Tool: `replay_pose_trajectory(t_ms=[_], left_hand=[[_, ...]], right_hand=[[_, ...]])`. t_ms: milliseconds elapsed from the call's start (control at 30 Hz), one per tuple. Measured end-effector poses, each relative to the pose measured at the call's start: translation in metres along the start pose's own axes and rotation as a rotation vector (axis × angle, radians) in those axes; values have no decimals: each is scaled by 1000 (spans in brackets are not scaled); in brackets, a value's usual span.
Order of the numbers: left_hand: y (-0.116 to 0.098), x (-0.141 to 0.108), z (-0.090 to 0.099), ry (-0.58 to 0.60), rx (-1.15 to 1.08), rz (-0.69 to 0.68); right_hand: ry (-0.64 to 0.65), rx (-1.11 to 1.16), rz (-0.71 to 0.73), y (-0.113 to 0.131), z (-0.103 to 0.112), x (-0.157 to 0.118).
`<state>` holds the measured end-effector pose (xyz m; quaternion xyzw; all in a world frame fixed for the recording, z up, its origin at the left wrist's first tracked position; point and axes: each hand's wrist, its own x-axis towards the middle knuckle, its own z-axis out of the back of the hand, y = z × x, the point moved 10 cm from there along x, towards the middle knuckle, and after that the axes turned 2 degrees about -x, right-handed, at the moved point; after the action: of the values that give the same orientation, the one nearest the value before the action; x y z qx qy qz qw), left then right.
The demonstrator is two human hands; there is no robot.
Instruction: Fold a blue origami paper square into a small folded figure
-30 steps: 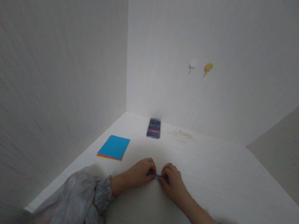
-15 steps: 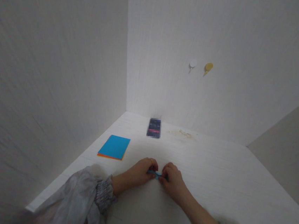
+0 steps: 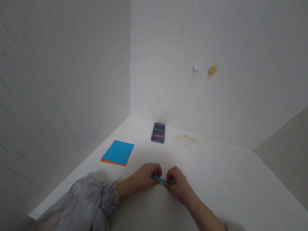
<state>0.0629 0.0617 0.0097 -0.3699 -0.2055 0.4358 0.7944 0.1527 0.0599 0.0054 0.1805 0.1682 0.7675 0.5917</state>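
Note:
A small folded piece of blue paper [image 3: 162,181] is pinched between my two hands, just above the white tabletop. My left hand [image 3: 148,175], with a ring on one finger, grips its left end between thumb and fingers. The right end is in the closed fingers of my right hand [image 3: 177,183]. Only the middle of the paper shows, lighter blue on its lower part; my fingers cover the rest. To the left of my left hand lies a stack of square coloured paper [image 3: 118,152], blue on top with orange edges beneath.
A dark, pixelated upright rectangle [image 3: 158,132] stands near the back wall. Brownish marks [image 3: 190,138] stain the white tabletop [image 3: 219,172] right of it. A white hook [image 3: 197,67] and a yellow hook [image 3: 212,70] are on the back wall. Another wall [image 3: 59,84] rises at the left.
Both hands keep hold of the blue paper in nearly the same place. The fingers of my right hand have shifted slightly, and the paper between the hands looks a little flatter.

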Motion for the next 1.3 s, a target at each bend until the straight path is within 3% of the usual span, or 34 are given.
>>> replay_pose_trajectory(t_ms=[467,633,867,1300], left_hand=[[4,3,-6,61,-70,-22],[-2,6,-3,-18,48,-1],[0,8,-9,24,83,45],[2,4,-5,-24,41,-31]], right_hand=[[8,123,37,-4,2,-1],[2,97,36,0,0,-1],[37,122,29,4,1,-3],[79,431,180,3,12,-13]])
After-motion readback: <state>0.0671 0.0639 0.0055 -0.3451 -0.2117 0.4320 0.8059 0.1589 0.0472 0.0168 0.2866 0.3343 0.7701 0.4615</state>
